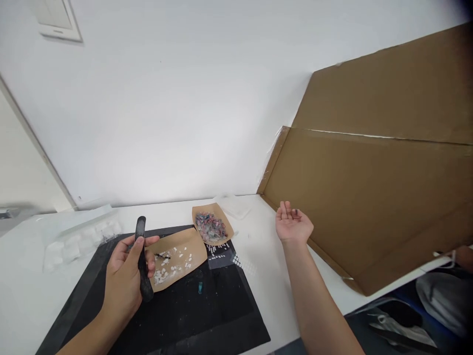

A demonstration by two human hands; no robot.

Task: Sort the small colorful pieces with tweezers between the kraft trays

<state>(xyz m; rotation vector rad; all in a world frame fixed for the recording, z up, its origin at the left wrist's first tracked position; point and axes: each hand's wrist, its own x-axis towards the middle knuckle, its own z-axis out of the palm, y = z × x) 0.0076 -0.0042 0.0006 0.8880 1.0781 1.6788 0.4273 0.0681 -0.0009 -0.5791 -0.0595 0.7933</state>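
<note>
My left hand is closed around a long, flat black bar with rounded ends, held roughly upright over the left paper tray. Beneath it, that brown paper tray carries small white pieces and a thin dark item. My right hand is raised palm up beside the cardboard, fingers apart and slightly bent. A tiny dark spot shows at one of its fingers; I cannot tell whether it is an object. Behind the first tray stands a second brown tray heaped with small grey and reddish wrapped bits.
A black mat covers part of the white table. On it lie a small teal piece and a clear sheet with white tabs. A clear plastic tray sits left; a large cardboard panel rises right.
</note>
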